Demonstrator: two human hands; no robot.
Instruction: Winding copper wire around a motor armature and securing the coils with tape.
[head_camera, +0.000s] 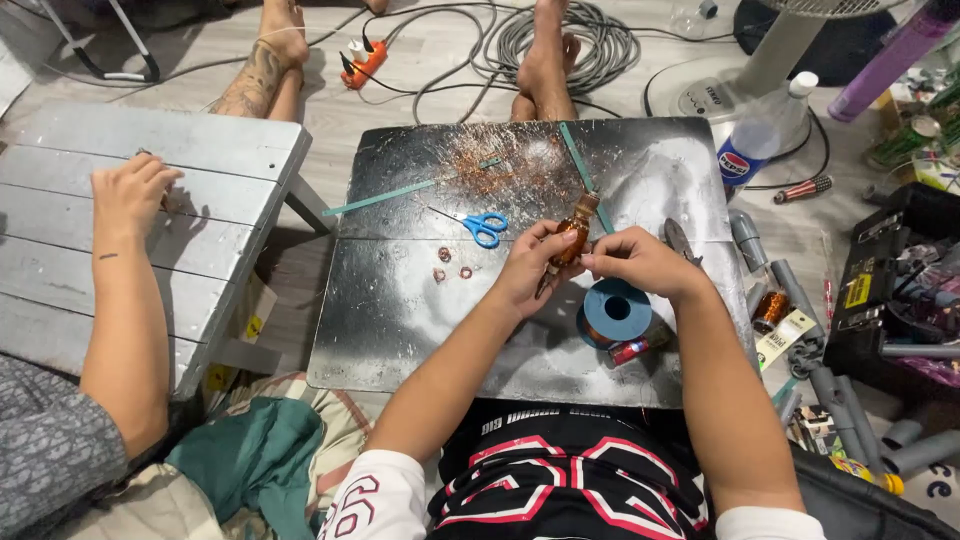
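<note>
We have the copper coil (572, 238) pinched in both grips, left hand (527, 270) and right hand (640, 262) closed on it, above the tabletop (400, 310). Risk: fine wire slips loose, windings unravel onto blue spool (617, 310) just below right grip

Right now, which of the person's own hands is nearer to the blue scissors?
Left. The left hand is just right of the blue scissors; the right hand is farther right, beyond the copper coil.
</note>
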